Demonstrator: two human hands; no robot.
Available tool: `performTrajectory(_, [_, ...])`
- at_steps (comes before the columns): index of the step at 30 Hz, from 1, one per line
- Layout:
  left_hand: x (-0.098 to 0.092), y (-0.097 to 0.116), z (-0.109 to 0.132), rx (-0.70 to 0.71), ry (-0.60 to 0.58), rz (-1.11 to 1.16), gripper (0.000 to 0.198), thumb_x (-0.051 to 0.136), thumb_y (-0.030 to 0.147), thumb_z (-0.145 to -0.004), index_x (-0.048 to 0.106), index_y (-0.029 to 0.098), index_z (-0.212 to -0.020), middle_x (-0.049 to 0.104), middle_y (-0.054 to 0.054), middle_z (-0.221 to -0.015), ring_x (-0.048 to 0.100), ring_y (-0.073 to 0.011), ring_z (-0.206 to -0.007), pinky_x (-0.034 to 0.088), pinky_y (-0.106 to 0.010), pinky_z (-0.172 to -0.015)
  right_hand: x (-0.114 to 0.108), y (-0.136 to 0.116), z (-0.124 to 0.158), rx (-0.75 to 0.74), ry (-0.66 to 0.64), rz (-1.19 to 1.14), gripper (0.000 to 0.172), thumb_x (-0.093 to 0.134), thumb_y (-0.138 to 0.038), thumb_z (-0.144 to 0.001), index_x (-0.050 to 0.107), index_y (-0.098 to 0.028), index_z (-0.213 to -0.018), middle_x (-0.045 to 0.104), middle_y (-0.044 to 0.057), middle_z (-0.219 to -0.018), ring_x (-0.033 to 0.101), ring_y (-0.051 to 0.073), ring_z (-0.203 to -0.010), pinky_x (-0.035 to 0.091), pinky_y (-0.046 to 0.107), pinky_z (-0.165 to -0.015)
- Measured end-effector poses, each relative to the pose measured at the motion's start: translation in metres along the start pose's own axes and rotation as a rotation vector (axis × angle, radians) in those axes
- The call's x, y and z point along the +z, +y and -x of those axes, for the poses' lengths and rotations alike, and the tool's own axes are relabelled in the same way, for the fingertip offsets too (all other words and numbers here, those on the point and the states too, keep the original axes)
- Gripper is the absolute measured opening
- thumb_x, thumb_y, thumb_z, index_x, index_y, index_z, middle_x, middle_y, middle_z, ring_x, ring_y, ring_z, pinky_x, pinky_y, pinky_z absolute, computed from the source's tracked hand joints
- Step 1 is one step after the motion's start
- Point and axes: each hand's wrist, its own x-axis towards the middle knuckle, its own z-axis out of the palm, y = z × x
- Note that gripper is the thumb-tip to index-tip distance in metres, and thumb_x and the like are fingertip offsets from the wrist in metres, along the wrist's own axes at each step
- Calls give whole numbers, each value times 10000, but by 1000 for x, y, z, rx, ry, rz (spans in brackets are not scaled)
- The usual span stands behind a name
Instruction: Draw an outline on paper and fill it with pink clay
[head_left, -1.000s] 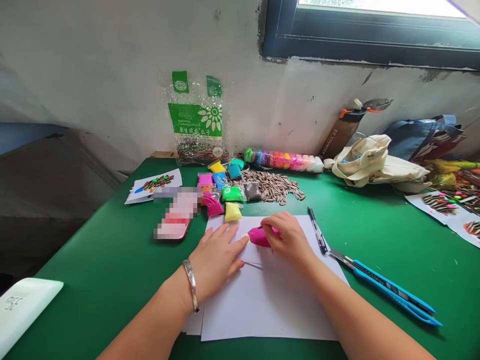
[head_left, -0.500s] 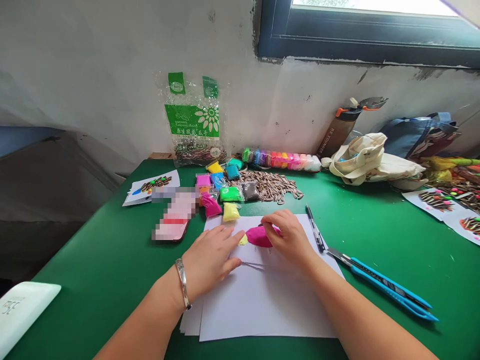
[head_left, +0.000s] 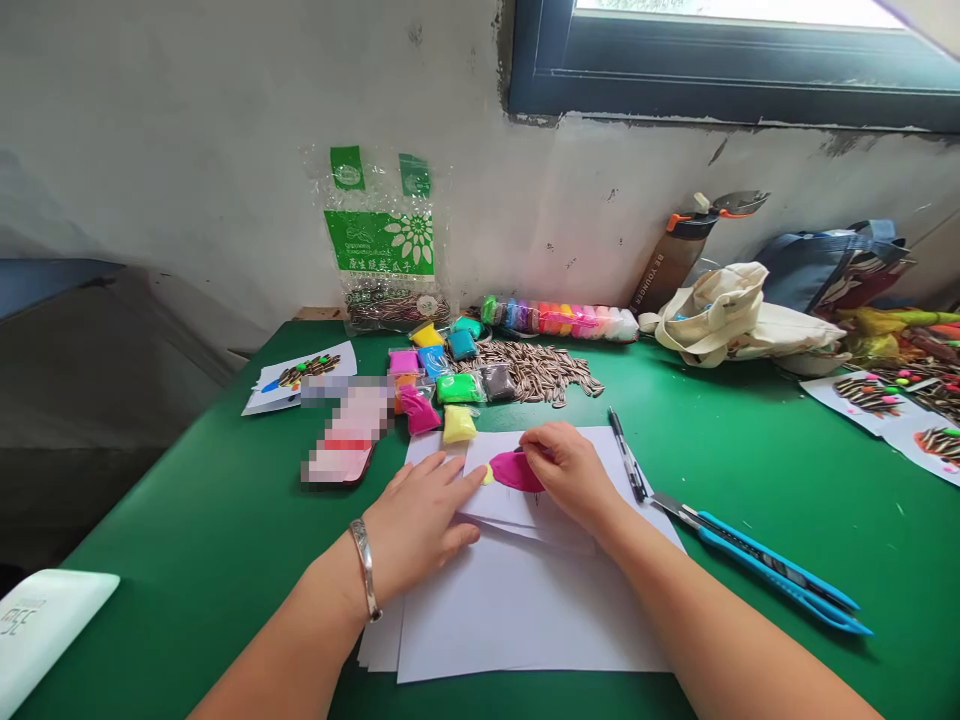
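Note:
A flattened magenta piece of modelling clay [head_left: 514, 472] lies on a small white sheet [head_left: 474, 452], with a bit of yellow clay [head_left: 488, 475] at its left end. Flat and with fingers spread, my left hand [head_left: 424, 510] rests on the paper, its index fingertip touching the yellow clay. My right hand [head_left: 574, 470] is closed in a pinch over the right part of the magenta clay. Something small and dark shows by its fingertips, but I cannot make out what they hold. Thin drawn lines show below the clay. Larger white sheets [head_left: 525, 620] lie underneath.
Clay packets [head_left: 459, 424] and a sunflower seed pile [head_left: 551, 372] lie beyond the paper. A pen [head_left: 627, 455] and blue utility knife [head_left: 776, 570] lie right, a phone [head_left: 345, 440] left. A seed bag [head_left: 386, 245] and bottle [head_left: 671, 260] stand by the wall.
My right hand has shifted slightly left and down over the magenta clay. The left hand stays almost in place, its index fingertip still at the yellow clay. The camera view has moved slightly.

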Motion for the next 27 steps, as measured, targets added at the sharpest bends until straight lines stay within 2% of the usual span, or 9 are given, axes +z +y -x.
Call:
performTrajectory(7, [-3,-1,0,-4,-4,4,554,596,312,-826,432,261,-1353,517,-87,-1311,406,-302,-1254,378,-476,-1016,2,2,-1,11,0,21,177,516,-119,-808,664,-211,-776,640,16,-741,525,178,-764,391,290,-693])
performTrajectory(10, [-3,-1,0,-3,-14,-33,502,594,322,-827,484,265,-1314,512,-94,-1314,402,-322,-1253,381,-497,-1005,2,2,-1,8,15,9,171,524,-117,-812,663,-213,-781,643,15,-749,526,175,-766,391,282,-688])
performTrajectory(14, [-3,-1,0,0,-19,-63,462,587,334,-832,517,267,-1284,490,-103,-1340,388,-334,-1265,368,-520,-1009,2,-4,2,-91,26,35,179,521,-118,-832,666,-222,-818,645,15,-748,521,172,-759,379,283,-695])
performTrajectory(18, [-2,1,2,-24,-36,-36,541,596,337,-822,451,278,-1340,455,-95,-1381,343,-338,-1303,329,-536,-1037,5,-14,6,-196,-55,102,202,516,-109,-838,679,-225,-809,651,24,-757,528,172,-765,367,295,-723])
performTrajectory(22, [-3,4,4,-49,-67,-14,613,603,329,-815,377,305,-1384,428,-88,-1408,309,-346,-1327,302,-557,-1048,7,-14,6,-139,-60,88,205,512,-98,-834,672,-217,-787,646,24,-749,527,173,-764,369,294,-717])
performTrajectory(27, [-6,3,9,-34,-31,-24,543,587,309,-833,435,268,-1353,456,-108,-1381,370,-321,-1294,343,-504,-1041,6,-7,5,-12,-12,-18,189,513,-117,-842,662,-229,-815,645,10,-769,534,168,-772,381,270,-683])
